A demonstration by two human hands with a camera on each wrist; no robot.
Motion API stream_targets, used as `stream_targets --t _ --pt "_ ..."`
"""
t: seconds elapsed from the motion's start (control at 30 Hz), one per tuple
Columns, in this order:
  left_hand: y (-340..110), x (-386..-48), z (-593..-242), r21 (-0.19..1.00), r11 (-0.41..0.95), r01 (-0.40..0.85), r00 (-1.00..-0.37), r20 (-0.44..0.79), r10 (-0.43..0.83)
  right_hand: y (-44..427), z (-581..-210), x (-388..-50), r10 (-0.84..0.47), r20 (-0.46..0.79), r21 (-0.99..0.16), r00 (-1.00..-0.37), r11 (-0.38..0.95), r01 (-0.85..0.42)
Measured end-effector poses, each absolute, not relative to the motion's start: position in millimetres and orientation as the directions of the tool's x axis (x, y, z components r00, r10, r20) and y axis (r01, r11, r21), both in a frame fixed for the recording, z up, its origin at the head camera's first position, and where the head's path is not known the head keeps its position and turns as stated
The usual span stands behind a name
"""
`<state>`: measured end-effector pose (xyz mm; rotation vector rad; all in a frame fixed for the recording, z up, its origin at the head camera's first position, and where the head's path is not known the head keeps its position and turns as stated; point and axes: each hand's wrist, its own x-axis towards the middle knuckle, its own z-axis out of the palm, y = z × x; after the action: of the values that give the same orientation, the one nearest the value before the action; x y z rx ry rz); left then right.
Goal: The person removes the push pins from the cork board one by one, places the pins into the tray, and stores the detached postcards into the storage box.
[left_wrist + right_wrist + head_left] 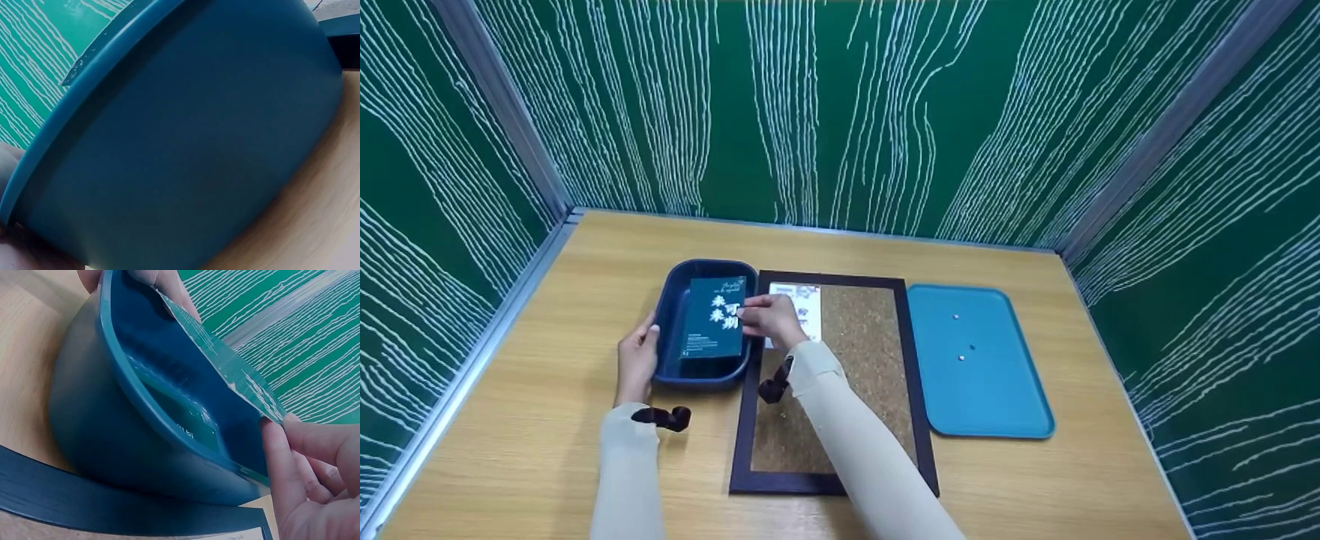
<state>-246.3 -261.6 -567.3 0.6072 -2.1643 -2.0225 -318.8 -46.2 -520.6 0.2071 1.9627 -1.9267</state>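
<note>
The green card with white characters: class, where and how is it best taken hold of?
Probably pinch the card midway along its right long edge, coming from the right. It is thin and flat, and that edge is raised above the rim of the basin, leaving both faces reachable. The right hand pinches that edge.

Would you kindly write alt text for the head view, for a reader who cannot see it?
A person's right hand pinches a green card over a dark blue bin that the left hand grips. To the right on the wooden table lie a corkboard with a white card at its upper left, then a blue tray holding small pieces.
</note>
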Motion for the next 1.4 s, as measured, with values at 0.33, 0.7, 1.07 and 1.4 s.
stream_targets --t 0.33,0.7,1.07,1.4 --pt "-261 -247 -571 0.990 0.027 -0.141 -0.920 -0.121 -0.373 -46 -520 -317 -0.188 -0.345 -0.938 -0.920 0.048 0.342" --pt "-261 -248 -570 0.984 -0.003 -0.178 -0.916 -0.167 -0.366 -46 -525 -320 -0.213 -0.343 -0.936 -0.915 -0.003 0.351" --pt "-262 -248 -569 0.978 -0.002 -0.207 -0.912 -0.193 -0.363 -41 -527 -320 -0.213 -0.342 -0.936 -0.915 -0.011 0.352" --pt "-263 -247 -569 0.976 -0.017 -0.217 -0.912 -0.209 -0.352 -31 -527 -322 -0.220 -0.339 -0.937 -0.915 -0.001 0.348"
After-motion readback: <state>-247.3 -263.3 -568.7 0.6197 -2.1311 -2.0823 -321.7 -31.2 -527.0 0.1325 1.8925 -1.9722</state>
